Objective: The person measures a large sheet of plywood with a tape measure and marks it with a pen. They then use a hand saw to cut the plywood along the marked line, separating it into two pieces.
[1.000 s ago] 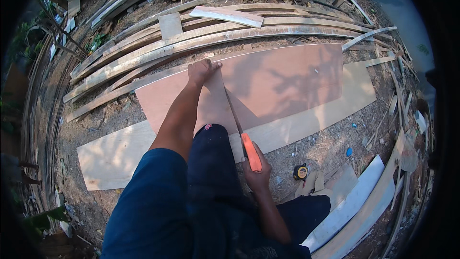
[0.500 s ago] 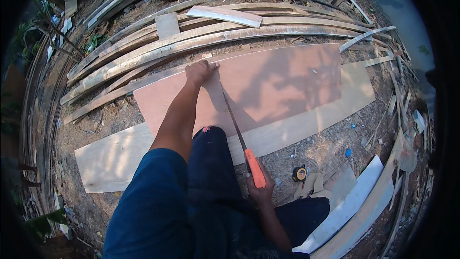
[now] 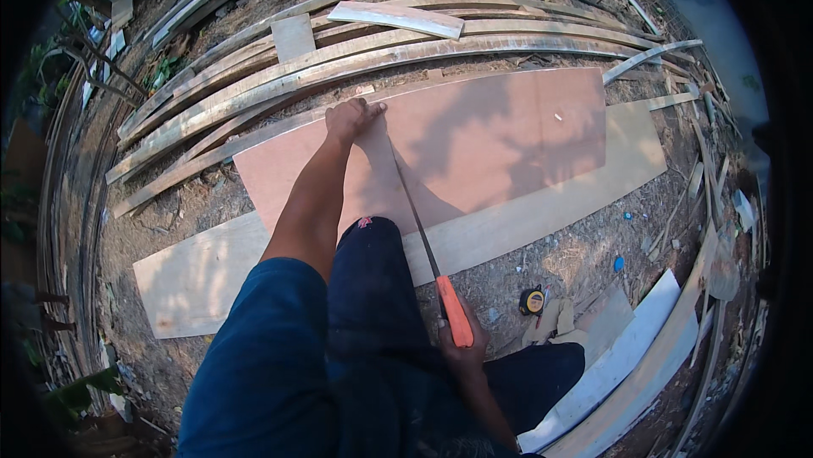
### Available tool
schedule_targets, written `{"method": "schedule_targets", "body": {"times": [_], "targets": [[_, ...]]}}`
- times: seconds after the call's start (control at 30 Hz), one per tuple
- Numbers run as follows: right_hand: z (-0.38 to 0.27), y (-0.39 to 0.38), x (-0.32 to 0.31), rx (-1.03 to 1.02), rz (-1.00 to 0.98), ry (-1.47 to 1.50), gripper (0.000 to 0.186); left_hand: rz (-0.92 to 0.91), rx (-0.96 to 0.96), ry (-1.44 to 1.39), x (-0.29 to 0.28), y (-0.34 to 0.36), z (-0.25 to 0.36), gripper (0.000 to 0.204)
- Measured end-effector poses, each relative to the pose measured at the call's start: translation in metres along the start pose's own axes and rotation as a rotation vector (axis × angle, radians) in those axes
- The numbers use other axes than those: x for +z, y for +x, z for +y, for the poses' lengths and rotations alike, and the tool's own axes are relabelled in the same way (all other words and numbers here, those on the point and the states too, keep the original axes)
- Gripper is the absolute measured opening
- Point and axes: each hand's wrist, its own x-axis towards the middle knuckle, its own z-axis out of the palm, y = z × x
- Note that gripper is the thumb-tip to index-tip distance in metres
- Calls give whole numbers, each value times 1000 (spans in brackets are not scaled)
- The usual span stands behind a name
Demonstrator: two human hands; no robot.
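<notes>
My right hand (image 3: 466,355) is closed around the orange handle of a handsaw (image 3: 456,312). The narrow blade runs away from me across a reddish plywood sheet (image 3: 525,128), its far part lying along the sheet's surface. At the far edge of that sheet, my left hand (image 3: 349,119) is bent over the edge and grips it, thumb toward the right; the fingertips are hidden. Under the reddish sheet lies a paler plywood board (image 3: 199,276), sticking out at the left and along the near side. My left knee (image 3: 373,242) rests on or just over the sheets.
Long timber planks (image 3: 339,68) lie beyond the sheet, with a short board (image 3: 396,19) across them. A yellow and black tape measure (image 3: 532,300) sits on the ground at the right, near scrap pieces and a long white-faced strip (image 3: 610,373). A blue cap-like disc (image 3: 618,264) lies nearby.
The saw and my right hand have drawn back slightly toward me. My left hand keeps its place at the far edge, and the view has shifted a little.
</notes>
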Motion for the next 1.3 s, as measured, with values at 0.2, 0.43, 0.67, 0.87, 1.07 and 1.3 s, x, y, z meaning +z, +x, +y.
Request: {"method": "schedule_targets", "body": {"times": [0.2,0.43,0.67,0.87,1.07,1.3], "targets": [[-1,17,11,-5,16,52,52,18,-5,17,3,-3,2,77],[3,36,17,68,12,34,50,-74,-37,1,-1,2,3,75],[7,9,8,-14,39,45,51,7,12,27,11,3,-4,82],[34,72,41,47,-14,66,52,-46,-18,-8,1,2,-3,82],[-7,-45,-25,-45,-15,-56,53,-3,-24,-24,8,7,-1,83],[40,83,54,-54,36,114,51,23,11,7,7,4,-3,78]]}}
